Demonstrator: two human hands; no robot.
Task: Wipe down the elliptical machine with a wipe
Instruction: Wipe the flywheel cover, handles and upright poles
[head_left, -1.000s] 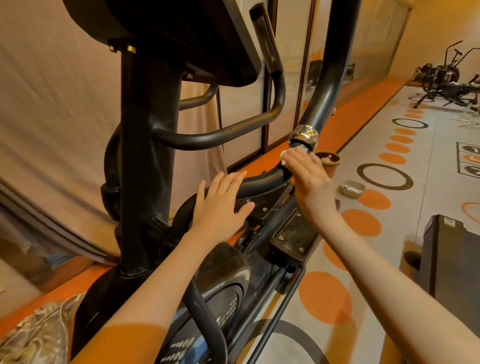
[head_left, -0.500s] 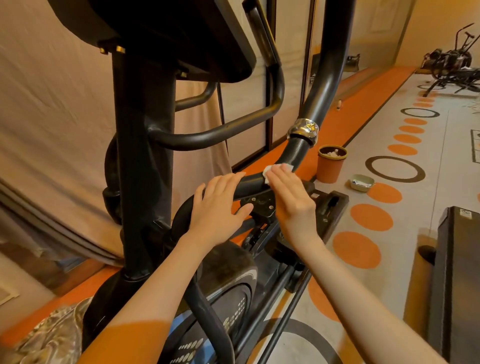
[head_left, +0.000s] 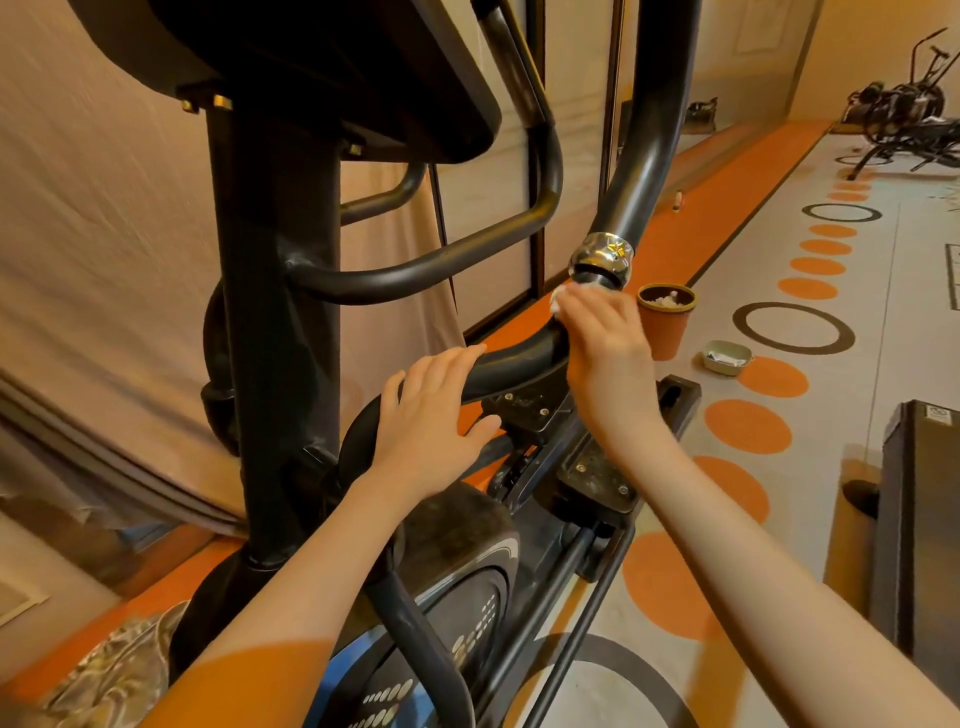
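The right hand (head_left: 605, 345) grips a white wipe (head_left: 560, 301) against the elliptical machine's curved black bar (head_left: 519, 358), just below its chrome collar (head_left: 602, 257). The left hand (head_left: 434, 415) rests flat on the bar — fingers straight. An orange pot (head_left: 665, 332) stands on the floor beyond.

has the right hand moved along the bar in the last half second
Yes. The right hand with the wipe slid up the curved bar, from beside the left hand to just under the chrome collar.
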